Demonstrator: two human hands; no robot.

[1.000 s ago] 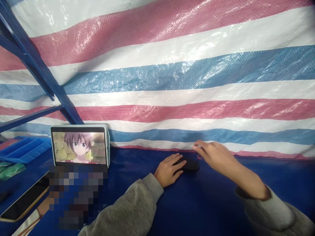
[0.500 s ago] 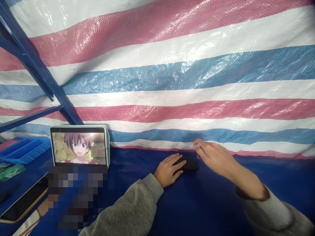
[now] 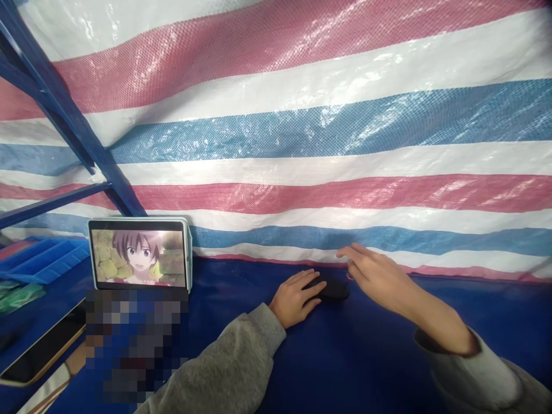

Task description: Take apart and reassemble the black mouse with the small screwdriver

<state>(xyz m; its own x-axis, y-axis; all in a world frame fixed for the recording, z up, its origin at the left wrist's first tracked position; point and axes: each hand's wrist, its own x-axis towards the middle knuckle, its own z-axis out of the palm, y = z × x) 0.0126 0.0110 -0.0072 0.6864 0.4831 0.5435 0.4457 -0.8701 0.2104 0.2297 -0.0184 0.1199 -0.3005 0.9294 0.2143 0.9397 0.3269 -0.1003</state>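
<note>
A black, flat, rounded object (image 3: 334,288) lies on the blue tabletop; I cannot make out its kind. Its left end is under my left hand (image 3: 297,298), which holds it down with fingers over the top and the thumb at the near side. My right hand (image 3: 366,270) hovers over the object's right end. The index finger points out to the left, apart from the thumb, and the other fingers are partly curled. Just beneath those fingers is a tiny pinkish-red bit (image 3: 349,277), too small to name; no hold on it is visible.
A tablet (image 3: 140,256) playing a cartoon stands at the left, with a blurred-out patch before it. Further left are a phone (image 3: 45,342), a blue divided tray (image 3: 47,259) and green plastic (image 3: 21,296). Behind hangs a striped sheet (image 3: 302,132) beside a blue metal frame (image 3: 73,126).
My right hand's fingertips have gone from a pinch to a stretched index finger, and the forearm has shifted slightly right. My left hand and the black object stay where they were.
</note>
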